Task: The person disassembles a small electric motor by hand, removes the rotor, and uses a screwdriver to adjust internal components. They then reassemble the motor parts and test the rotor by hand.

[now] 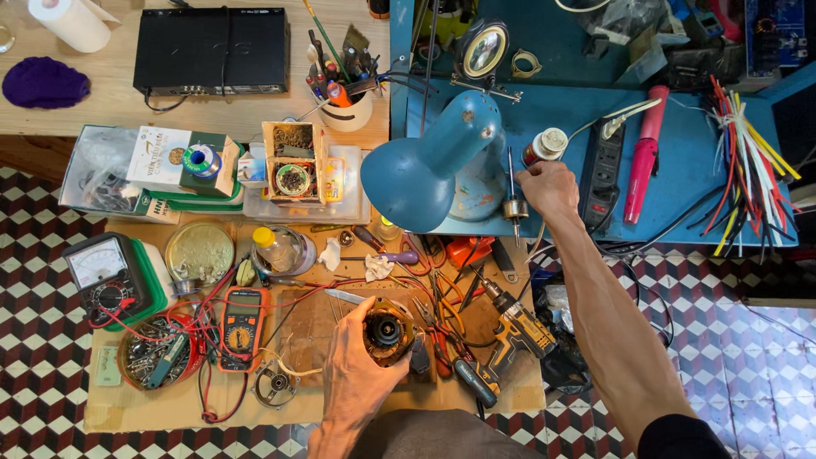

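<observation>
Our left hand (353, 374) wraps around a round motor (388, 336) near us on the cardboard (153, 408), and our right hand (548, 189) reaches far out and pinches a soldering iron (512, 200) by the blue lamp (433, 166). We think the motor is heavy, hard metal with thin wires inside, so we would grip its smooth outer side, and take the iron only by its handle. Far left, a white box (157, 157) with a solder reel (201, 160) sits on green boxes (200, 200).
</observation>
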